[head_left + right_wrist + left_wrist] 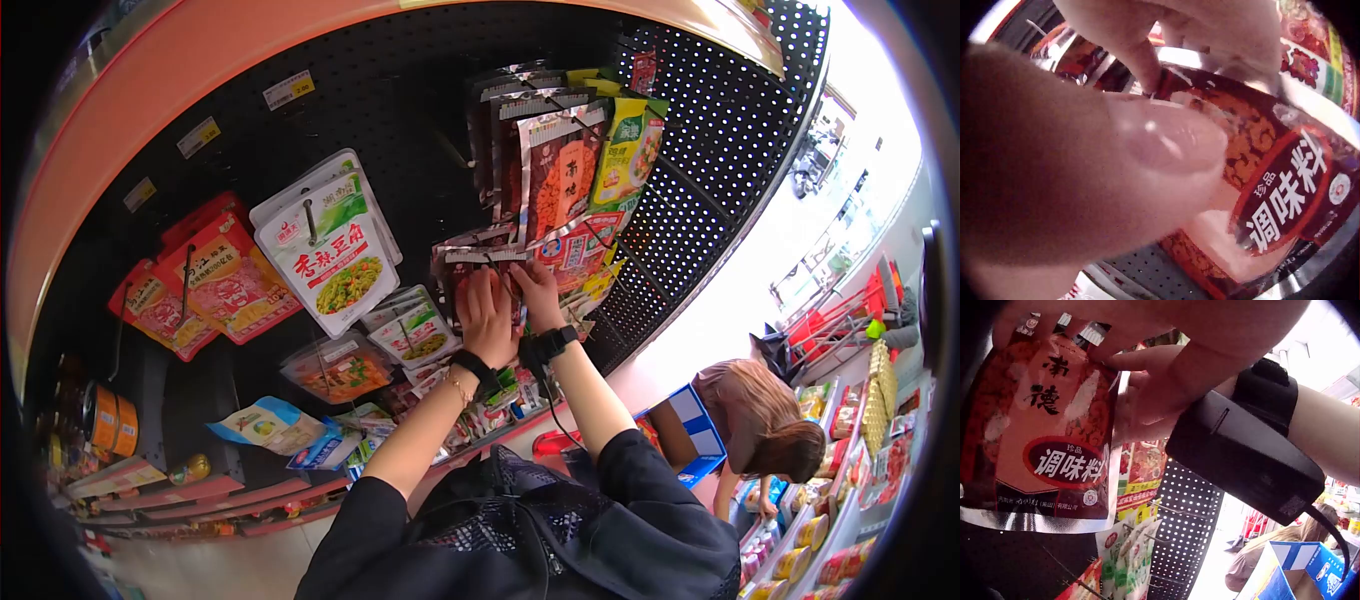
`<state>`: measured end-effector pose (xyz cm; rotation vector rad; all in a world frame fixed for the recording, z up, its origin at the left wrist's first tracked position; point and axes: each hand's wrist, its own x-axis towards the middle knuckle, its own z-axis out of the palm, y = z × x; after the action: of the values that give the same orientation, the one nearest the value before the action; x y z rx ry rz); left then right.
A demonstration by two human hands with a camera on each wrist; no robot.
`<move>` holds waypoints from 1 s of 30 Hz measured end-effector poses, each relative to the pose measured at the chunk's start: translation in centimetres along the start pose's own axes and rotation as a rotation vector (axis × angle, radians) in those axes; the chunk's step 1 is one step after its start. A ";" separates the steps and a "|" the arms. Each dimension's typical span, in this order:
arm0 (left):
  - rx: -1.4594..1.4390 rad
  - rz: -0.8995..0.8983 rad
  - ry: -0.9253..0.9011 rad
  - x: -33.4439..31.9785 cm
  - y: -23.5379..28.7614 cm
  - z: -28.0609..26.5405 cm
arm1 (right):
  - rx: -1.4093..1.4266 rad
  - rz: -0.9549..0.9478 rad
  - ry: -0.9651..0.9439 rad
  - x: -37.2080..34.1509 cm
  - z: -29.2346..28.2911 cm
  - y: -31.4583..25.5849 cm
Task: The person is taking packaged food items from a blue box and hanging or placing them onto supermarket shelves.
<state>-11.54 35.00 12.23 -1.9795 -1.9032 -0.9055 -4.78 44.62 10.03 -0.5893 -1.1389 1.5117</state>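
Both hands meet at the top of a dark red seasoning packet (1054, 437), which hangs among matching packets on the rack. In the head view, my left hand (486, 320) lies over its front, fingers pointing up; my right hand (541, 298) holds its right upper side. The left wrist view shows the left fingers gripping the packet's top edge, with its printed front facing out. In the right wrist view, the right thumb (1172, 140) is large over the packet's face. Just above hang more red seasoning packets (562, 175).
Yellow packets (628, 150) hang to the right, white vegetable packets (330, 245) and red pouches (225, 275) to the left. Metal hooks stick out of the black perforated panel (720, 140). Behind at right, a person (745, 420) bends by a blue-and-white box (690, 420).
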 end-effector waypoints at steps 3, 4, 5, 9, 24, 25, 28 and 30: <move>0.084 0.002 -0.092 0.4 -1.2 0.0 | -0.112 -0.046 0.084 0.8 0.9 0.1; 0.058 -0.006 -0.123 0.3 -1.2 -0.1 | -0.168 -0.051 0.060 0.9 0.6 0.1; 0.070 -0.026 -0.120 -0.1 -1.6 -0.2 | -0.212 -0.161 -0.022 1.2 -0.2 0.8; -0.063 -0.038 -0.134 -1.9 -0.7 1.5 | -0.212 -0.209 0.057 -1.2 -2.6 1.8; -0.696 0.069 -0.805 -13.7 6.1 8.2 | -1.065 0.611 0.082 -25.0 -28.8 1.6; -0.699 0.099 -0.824 -14.3 6.3 8.3 | -1.039 0.739 -0.068 -25.3 -28.9 2.3; -0.783 0.117 -0.936 -17.4 8.5 10.6 | -0.893 0.929 -0.408 -26.7 -25.2 2.1; -0.787 0.089 -0.981 -18.2 9.8 10.7 | -1.028 0.809 -0.387 -27.5 -24.8 2.8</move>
<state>1.57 25.29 -4.42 -3.4335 -1.9862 -0.7852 22.49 27.44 -8.49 -1.6480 -2.1638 1.6399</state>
